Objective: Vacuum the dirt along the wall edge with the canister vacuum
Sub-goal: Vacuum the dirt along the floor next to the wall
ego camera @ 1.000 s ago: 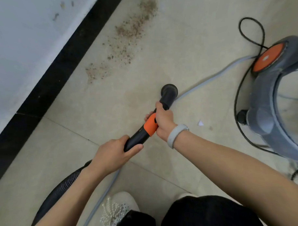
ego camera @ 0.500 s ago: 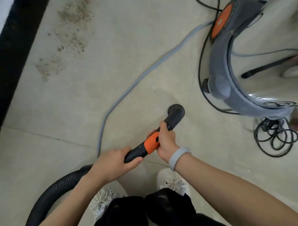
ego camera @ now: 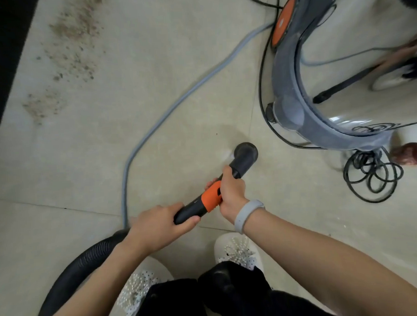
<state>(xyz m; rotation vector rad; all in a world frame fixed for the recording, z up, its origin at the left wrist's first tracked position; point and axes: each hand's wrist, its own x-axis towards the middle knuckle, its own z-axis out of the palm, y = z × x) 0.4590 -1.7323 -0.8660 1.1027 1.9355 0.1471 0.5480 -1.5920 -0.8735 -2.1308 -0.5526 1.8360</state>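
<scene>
The pale, matte beige tiled floor (ego camera: 177, 92) is filling most of the view, with thin grout lines crossing it just beyond the fingers. The large canister vacuum (ego camera: 318, 87), a rounded grey plastic body with an orange disc on its top and a shiny metal drum mirroring the room, is standing well to the right of and beyond the right fingers. A ribbed black flexible hose (ego camera: 72, 273) is curving in from the lower left and disappearing under the left wrist, while a smooth grey hose (ego camera: 154, 122) is trailing across the floor beyond the left fingers. A thin black power cord (ego camera: 373, 173) is lying in loose loops to the right of the right hand. The scattered brown, gritty dirt (ego camera: 64, 56) is sitting in a ragged streak beside the dark wall edge (ego camera: 3, 70), far beyond and to the left of both hands, untouched. The left hand (ego camera: 158, 225) is gripping the rear of the black and orange bent plastic handle tube (ego camera: 213, 198), fingers curled over it with the thumb under; the right hand (ego camera: 231, 192) is wrapping closed round the orange collar just ahead. The tube's round open end (ego camera: 246, 151), beyond the right fingertips, is pointing toward the canister, away from the dirt. To do this step well, the person is probably needing to swing the end leftward toward the wall, keeping both grips firm and the hose untwisted, then lowering it close over the grit.
</scene>
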